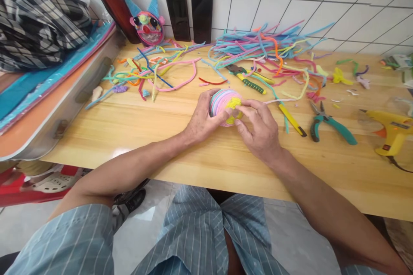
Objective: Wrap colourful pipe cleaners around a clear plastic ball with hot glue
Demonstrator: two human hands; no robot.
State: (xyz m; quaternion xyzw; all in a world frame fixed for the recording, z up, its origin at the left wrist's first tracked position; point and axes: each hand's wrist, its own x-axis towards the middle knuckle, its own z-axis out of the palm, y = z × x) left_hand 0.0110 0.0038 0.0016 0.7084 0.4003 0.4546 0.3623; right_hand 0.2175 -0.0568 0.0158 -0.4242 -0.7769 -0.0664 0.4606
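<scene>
Both my hands meet at the middle of the wooden table (135, 124). My left hand (201, 118) cups the left side of a round ball (221, 99) wound from pink, blue and purple pipe cleaners. My right hand (260, 129) pinches a fuzzy yellow piece (232, 104) against the front of the ball. The fingers of both hands are curled and closed on it.
Several loose pipe cleaners (258, 45) lie heaped at the back. Teal-handled pliers (329, 122), a yellow glue gun (392, 131), a yellow-handled tool (292, 120) and green-handled cutters (248, 79) lie on the right. A clown face (147, 23) and two dark phones (190, 13) lean on the tiled wall.
</scene>
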